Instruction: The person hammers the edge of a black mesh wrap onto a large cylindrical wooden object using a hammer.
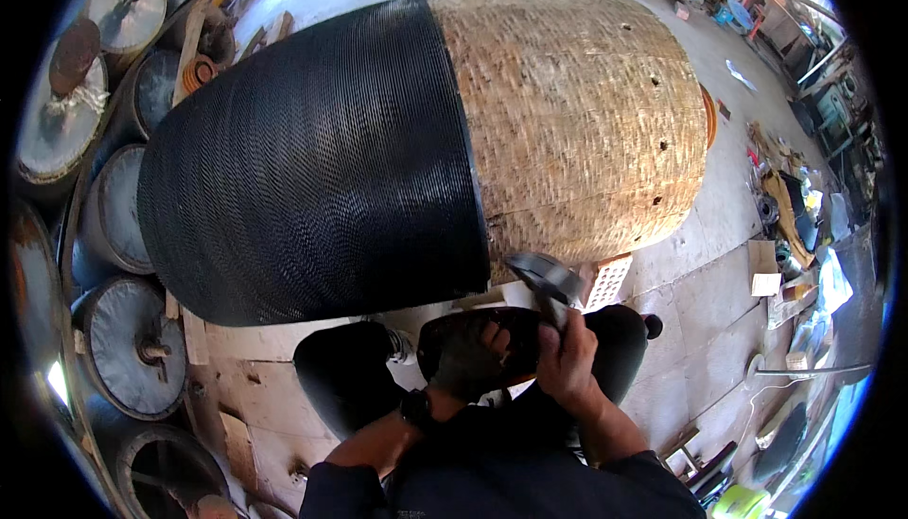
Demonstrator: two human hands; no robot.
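head view: right hand (pixel 567 360) closed around hammer (pixel 549 280); left hand (pixel 471 362) at dark bowl (pixel 522 332), grip unclear.

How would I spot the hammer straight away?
Find the huge drum, half ridged black, half rough tan. Below the tan half, the right hand grips the hammer. Its shiny grey head distinguishes it from the dark container at the left hand.
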